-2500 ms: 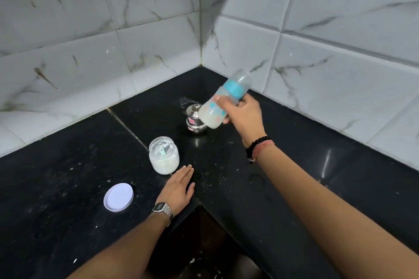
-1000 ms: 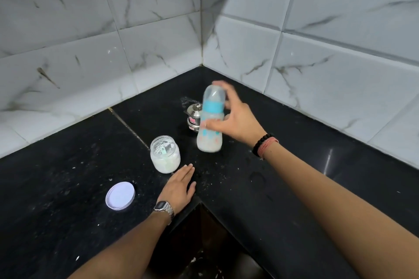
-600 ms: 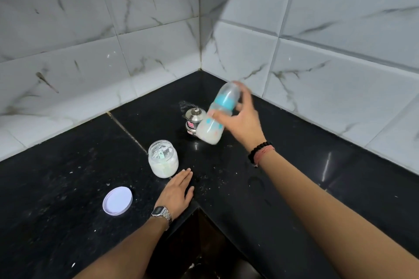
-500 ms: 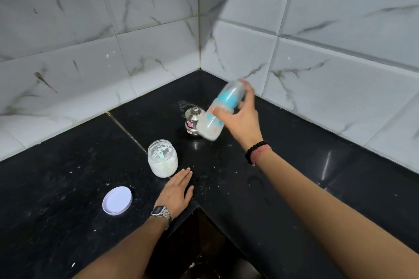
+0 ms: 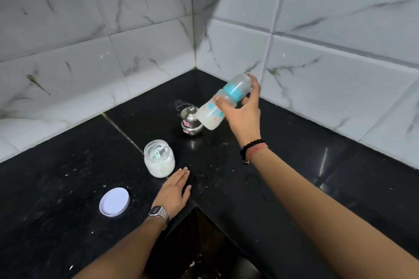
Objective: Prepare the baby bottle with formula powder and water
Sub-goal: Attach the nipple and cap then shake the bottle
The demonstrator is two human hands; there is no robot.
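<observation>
My right hand (image 5: pixel 243 112) grips a baby bottle (image 5: pixel 223 103) in the air above the black counter (image 5: pixel 68 188). The bottle has a blue collar and a clear cap, holds cloudy white liquid, and is tilted with its cap up to the right. An open glass jar of white formula powder (image 5: pixel 159 158) stands on the counter left of centre. Its white lid (image 5: pixel 114 202) lies flat further left. My left hand (image 5: pixel 173 190) rests flat on the counter just in front of the jar, not touching it.
A small steel pot with a lid (image 5: pixel 191 121) stands behind the bottle, near the corner. Marble-tiled walls (image 5: pixel 328 41) close the corner at the back. The counter's inner edge drops to a dark recess (image 5: pixel 204 251) at the bottom. White powder specks lie on the counter.
The bottle has swung from tilted to upright and back to tilted in my right hand, a shaking motion, and now sits slightly higher. My left hand, the jar and the lid have stayed put.
</observation>
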